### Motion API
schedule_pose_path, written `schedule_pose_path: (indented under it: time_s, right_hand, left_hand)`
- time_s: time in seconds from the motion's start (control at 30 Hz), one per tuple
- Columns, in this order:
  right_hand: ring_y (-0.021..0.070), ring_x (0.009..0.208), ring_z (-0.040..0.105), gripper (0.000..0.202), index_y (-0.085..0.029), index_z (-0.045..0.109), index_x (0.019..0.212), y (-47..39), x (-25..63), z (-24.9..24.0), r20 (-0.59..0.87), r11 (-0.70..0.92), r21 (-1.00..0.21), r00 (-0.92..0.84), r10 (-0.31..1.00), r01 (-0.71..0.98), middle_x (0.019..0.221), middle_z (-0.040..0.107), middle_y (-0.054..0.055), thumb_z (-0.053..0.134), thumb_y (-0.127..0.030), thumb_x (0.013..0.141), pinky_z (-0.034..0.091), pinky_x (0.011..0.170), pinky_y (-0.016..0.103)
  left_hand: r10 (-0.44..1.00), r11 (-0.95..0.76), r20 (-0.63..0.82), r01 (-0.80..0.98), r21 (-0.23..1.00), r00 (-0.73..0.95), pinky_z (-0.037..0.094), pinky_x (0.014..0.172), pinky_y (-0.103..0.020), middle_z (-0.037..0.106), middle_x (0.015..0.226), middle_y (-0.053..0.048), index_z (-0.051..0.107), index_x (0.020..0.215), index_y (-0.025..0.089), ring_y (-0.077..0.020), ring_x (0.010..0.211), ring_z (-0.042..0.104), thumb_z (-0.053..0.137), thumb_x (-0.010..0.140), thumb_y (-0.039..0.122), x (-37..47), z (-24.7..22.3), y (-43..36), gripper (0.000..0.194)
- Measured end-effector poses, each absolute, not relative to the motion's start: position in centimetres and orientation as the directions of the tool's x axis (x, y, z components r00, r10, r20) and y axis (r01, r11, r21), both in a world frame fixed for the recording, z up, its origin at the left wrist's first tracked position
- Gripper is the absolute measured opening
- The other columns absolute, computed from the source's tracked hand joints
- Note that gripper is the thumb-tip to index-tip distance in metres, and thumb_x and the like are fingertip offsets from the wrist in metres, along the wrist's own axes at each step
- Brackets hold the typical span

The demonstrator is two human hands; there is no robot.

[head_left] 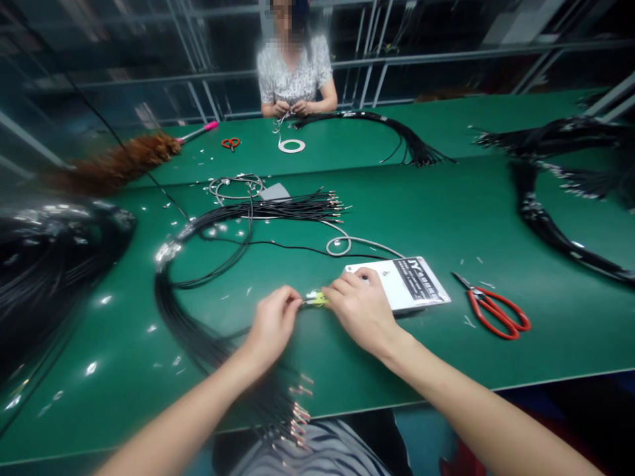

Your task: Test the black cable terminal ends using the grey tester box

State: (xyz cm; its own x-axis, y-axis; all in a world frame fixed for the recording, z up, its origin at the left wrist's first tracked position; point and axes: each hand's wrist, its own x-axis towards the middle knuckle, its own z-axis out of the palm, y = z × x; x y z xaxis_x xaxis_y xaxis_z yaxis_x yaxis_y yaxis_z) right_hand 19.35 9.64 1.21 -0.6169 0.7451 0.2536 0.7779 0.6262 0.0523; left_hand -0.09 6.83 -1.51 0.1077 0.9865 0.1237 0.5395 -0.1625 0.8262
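My left hand [275, 324] is closed in a pinch on the end of a thin black cable, most of which the hand hides. A small yellow-green fitting [317, 299] with a clear or white part beside it meets that end. My right hand [362, 307] has its fingertips closed at the right side of this fitting, and its fingers cover the left edge of a white box [407, 283] with a dark "JY" label. Curving around my left hand is a bundle of black cables [171, 301], its copper-coloured ends hanging over the table's front edge.
Red-handled scissors [499, 312] lie right of the box. Grey cord [340, 246] loops behind it. More black cable bundles [550, 231] lie at the right and left [59, 264]. Across the green table [446, 218], a person [295, 73] handles white tape near a tape roll [291, 146].
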Motion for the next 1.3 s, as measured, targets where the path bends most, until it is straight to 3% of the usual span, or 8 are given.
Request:
schedule_pose_path:
  time_s: [0.3, 0.6, 0.73, 0.87, 0.93, 1.07, 1.3]
  right_hand:
    - [0.0204, 0.087, 0.054, 0.017, -0.021, 0.07, 0.094, 9.7, 19.3, 1.6, 0.215, 0.616, 0.048, -0.61, 0.763, 0.786, 0.084, 0.07, 0.003, 0.055, -0.014, 0.094, 0.024, 0.088, 0.042]
    - [0.0235, 0.094, 0.057, 0.009, -0.019, 0.068, 0.098, 9.7, 18.9, 1.9, 0.222, 0.605, 0.013, -0.593, 0.774, 0.796, 0.094, 0.073, 0.005, 0.063, -0.019, 0.09, 0.023, 0.093, 0.047]
    - [0.0258, 0.105, 0.059, 0.022, -0.019, 0.063, 0.11, 8.6, 20.7, 3.0, 0.329, 0.611, -0.105, -0.552, 0.766, 0.785, 0.11, 0.073, 0.006, 0.066, -0.027, 0.09, 0.026, 0.095, 0.047]
    - [0.0221, 0.104, 0.062, 0.014, -0.021, 0.061, 0.104, 5.7, 24.1, 2.5, 0.572, 0.515, -0.287, -0.287, 0.768, 0.808, 0.11, 0.074, 0.005, 0.056, -0.015, 0.094, 0.034, 0.094, 0.042]
    - [0.0225, 0.107, 0.061, 0.016, -0.02, 0.06, 0.102, 4.1, 25.3, 1.6, 0.601, 0.469, -0.346, -0.192, 0.776, 0.813, 0.115, 0.072, 0.007, 0.053, -0.009, 0.093, 0.038, 0.092, 0.041]
    - [0.0247, 0.113, 0.06, 0.02, -0.021, 0.058, 0.102, 2.3, 25.7, -0.4, 0.588, 0.475, -0.319, -0.221, 0.778, 0.82, 0.12, 0.072, 0.006, 0.052, -0.005, 0.092, 0.037, 0.092, 0.042]
    - [0.0241, 0.107, 0.065, 0.022, -0.023, 0.06, 0.098, 3.3, 25.8, -1.2, 0.649, 0.468, -0.22, -0.23, 0.725, 0.856, 0.11, 0.076, 0.001, 0.059, -0.004, 0.088, 0.035, 0.095, 0.044]
  left_hand:
    - [0.99, -0.137, 0.09, 0.542, 0.829, 0.112, 0.042, 0.067, -0.025, 0.064, 0.078, -0.002, 0.061, 0.084, 0.017, -0.0157, 0.072, 0.058, 0.051, 0.093, 0.018, 0.4, -1.8, 7.4, 0.014]
    - [0.993, -0.104, 0.067, 0.493, 0.864, 0.093, 0.043, 0.064, -0.022, 0.064, 0.075, 0.0, 0.061, 0.082, 0.017, -0.0139, 0.067, 0.059, 0.053, 0.091, 0.018, 0.3, -2.1, 7.7, 0.012]
    - [0.993, -0.106, 0.067, 0.486, 0.868, 0.097, 0.043, 0.065, -0.022, 0.065, 0.076, 0.0, 0.061, 0.082, 0.017, -0.014, 0.067, 0.059, 0.053, 0.09, 0.019, 0.2, -2.2, 7.8, 0.012]
    - [0.992, -0.111, 0.074, 0.468, 0.877, 0.098, 0.044, 0.065, -0.023, 0.066, 0.076, -0.002, 0.063, 0.083, 0.017, -0.0152, 0.069, 0.061, 0.054, 0.09, 0.02, 0.1, -2.4, 7.8, 0.012]
    - [0.992, -0.115, 0.078, 0.461, 0.88, 0.098, 0.044, 0.065, -0.023, 0.067, 0.077, -0.002, 0.063, 0.083, 0.017, -0.0156, 0.069, 0.061, 0.054, 0.089, 0.02, 0.1, -2.4, 7.7, 0.012]
    - [0.992, -0.12, 0.085, 0.465, 0.877, 0.095, 0.044, 0.064, -0.023, 0.066, 0.076, -0.002, 0.063, 0.082, 0.017, -0.0154, 0.067, 0.06, 0.054, 0.089, 0.021, 0.1, -2.5, 7.7, 0.012]
    - [0.993, -0.118, 0.092, 0.502, 0.856, 0.077, 0.045, 0.064, -0.024, 0.066, 0.074, -0.002, 0.062, 0.08, 0.017, -0.0157, 0.067, 0.061, 0.054, 0.088, 0.021, -1.1, -2.5, 7.6, 0.012]
